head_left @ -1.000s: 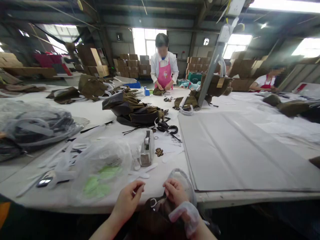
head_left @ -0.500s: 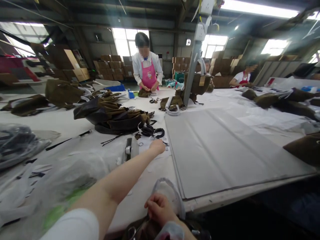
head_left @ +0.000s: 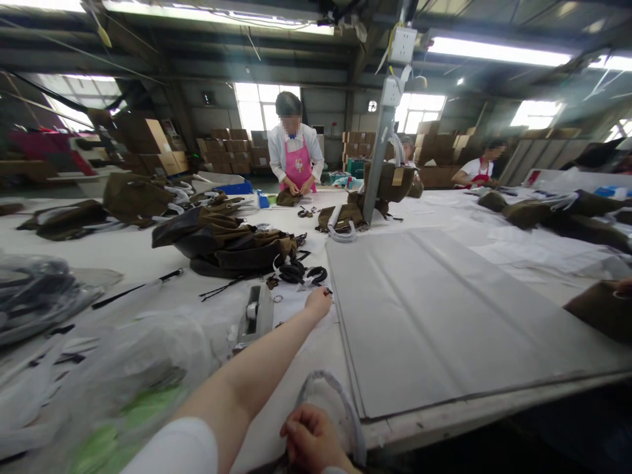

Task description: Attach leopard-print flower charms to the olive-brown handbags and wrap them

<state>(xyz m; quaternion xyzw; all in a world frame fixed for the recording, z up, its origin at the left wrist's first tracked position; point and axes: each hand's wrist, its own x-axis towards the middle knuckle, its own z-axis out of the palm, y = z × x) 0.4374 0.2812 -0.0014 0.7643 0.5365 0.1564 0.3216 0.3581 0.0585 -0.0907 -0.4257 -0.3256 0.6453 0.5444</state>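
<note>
My left hand (head_left: 318, 301) is stretched far out over the table, its fingers pinched together with a small dark bit showing at the tips. Beside it lie black rolled straps (head_left: 295, 271) and a small ring (head_left: 278, 299). Close to my body, my right hand (head_left: 312, 436) is curled with thumb and fingers pressed together; what it holds, if anything, is hidden. Around and behind it arches a bag handle (head_left: 356, 421) wrapped in pale padding. The bag below is mostly out of view.
Grey sheets (head_left: 444, 329) are stacked on the right. A tape dispenser (head_left: 255, 313) stands beside my left forearm. Clear plastic bags (head_left: 162, 336) lie left, olive bags (head_left: 232, 243) farther back. A metal post (head_left: 378, 145) rises mid-table. A person (head_left: 296, 151) in a pink apron works opposite.
The view has tilted up. My left hand has shifted slightly right, over the small dark pieces that showed beside it. My right hand stays by the handle. A hand appears at the far right edge.
</note>
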